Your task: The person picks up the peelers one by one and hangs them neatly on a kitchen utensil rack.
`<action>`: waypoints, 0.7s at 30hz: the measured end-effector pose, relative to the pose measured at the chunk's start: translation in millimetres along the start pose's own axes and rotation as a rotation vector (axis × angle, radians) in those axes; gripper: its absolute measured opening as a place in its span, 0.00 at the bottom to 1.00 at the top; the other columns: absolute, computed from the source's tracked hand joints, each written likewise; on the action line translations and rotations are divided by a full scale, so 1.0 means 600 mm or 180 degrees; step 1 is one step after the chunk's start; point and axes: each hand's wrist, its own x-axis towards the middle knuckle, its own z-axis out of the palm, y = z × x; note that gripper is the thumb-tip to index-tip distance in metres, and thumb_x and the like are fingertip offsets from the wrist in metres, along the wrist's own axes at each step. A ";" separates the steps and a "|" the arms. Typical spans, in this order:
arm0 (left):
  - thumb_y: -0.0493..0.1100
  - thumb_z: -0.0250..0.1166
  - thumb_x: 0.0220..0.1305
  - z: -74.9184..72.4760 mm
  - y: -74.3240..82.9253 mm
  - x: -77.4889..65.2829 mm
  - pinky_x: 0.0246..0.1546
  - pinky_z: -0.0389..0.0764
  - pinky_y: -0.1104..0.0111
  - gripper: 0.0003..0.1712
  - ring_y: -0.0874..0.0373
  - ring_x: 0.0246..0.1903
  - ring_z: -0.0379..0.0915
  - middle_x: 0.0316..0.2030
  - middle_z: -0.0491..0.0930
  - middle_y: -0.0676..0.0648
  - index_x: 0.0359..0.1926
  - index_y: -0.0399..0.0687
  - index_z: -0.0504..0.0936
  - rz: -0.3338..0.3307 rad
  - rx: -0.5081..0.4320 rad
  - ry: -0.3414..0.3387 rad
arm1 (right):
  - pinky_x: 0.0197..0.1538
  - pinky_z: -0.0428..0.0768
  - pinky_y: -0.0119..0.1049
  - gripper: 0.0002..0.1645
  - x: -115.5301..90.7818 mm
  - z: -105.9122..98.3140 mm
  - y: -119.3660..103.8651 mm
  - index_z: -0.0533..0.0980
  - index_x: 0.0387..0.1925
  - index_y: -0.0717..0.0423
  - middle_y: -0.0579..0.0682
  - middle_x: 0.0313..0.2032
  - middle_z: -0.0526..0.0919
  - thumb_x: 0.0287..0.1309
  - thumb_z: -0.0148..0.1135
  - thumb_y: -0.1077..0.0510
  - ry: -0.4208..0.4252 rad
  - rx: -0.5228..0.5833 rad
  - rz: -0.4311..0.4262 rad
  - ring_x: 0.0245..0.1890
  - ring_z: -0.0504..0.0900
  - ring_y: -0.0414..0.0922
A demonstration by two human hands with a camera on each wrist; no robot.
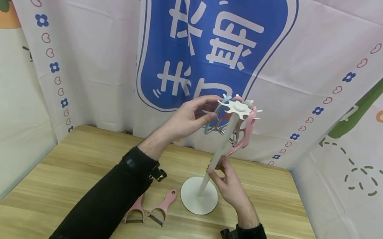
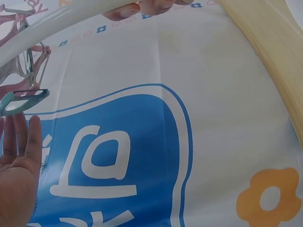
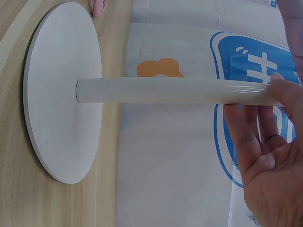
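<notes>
A white stand [image 1: 223,142] has a round base, a thin pole and a toothed ring of hooks [image 1: 239,108] on top. Around the ring hang several peelers, among them a light-blue peeler [image 2: 23,103] and a pink peeler [image 1: 247,131]. My left hand [image 1: 191,117] is at the light-blue peeler, its thumb and fingertips right at the handle; the left wrist view shows its fingers extended, close below the peeler. With thumb and fingers, my right hand [image 1: 230,185] pinches the pole above the base [image 3: 61,137]. The pole leans in the head view.
Two pink peelers lie on the wooden table [image 1: 263,203], one peeler [image 1: 167,203] left of the base and another peeler [image 1: 137,206] partly behind my left sleeve. A printed white curtain [image 1: 104,49] hangs at the table's back edge, with more cloth on both sides.
</notes>
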 end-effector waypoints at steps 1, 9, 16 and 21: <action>0.49 0.63 0.73 -0.002 -0.001 -0.002 0.61 0.79 0.62 0.28 0.61 0.60 0.75 0.61 0.78 0.54 0.72 0.61 0.72 -0.0017 -0.0005 0.0002 | 0.49 0.87 0.42 0.20 0.000 0.000 0.000 0.67 0.62 0.46 0.52 0.51 0.75 0.74 0.60 0.54 0.0003 -0.0004 0.0001 0.53 0.80 0.51; 0.50 0.65 0.73 -0.020 0.000 -0.025 0.64 0.76 0.65 0.29 0.61 0.61 0.74 0.63 0.77 0.53 0.72 0.63 0.72 -0.0152 0.0063 0.0028 | 0.48 0.87 0.41 0.20 -0.002 0.002 0.001 0.67 0.62 0.46 0.52 0.51 0.76 0.74 0.60 0.54 0.0015 -0.0029 -0.0011 0.53 0.80 0.51; 0.57 0.63 0.73 -0.039 -0.004 -0.048 0.64 0.76 0.64 0.29 0.63 0.60 0.74 0.61 0.77 0.58 0.71 0.59 0.73 -0.0166 0.0366 0.0011 | 0.49 0.88 0.43 0.21 -0.002 0.002 0.003 0.66 0.63 0.47 0.52 0.52 0.76 0.74 0.60 0.53 0.0012 -0.0024 -0.0001 0.53 0.80 0.51; 0.58 0.62 0.74 -0.049 -0.007 -0.066 0.64 0.76 0.65 0.29 0.65 0.59 0.74 0.60 0.77 0.56 0.71 0.58 0.73 -0.0149 0.0521 -0.0021 | 0.48 0.88 0.41 0.21 -0.002 0.003 0.003 0.66 0.63 0.46 0.52 0.52 0.76 0.74 0.60 0.52 0.0021 -0.0012 0.0029 0.53 0.79 0.51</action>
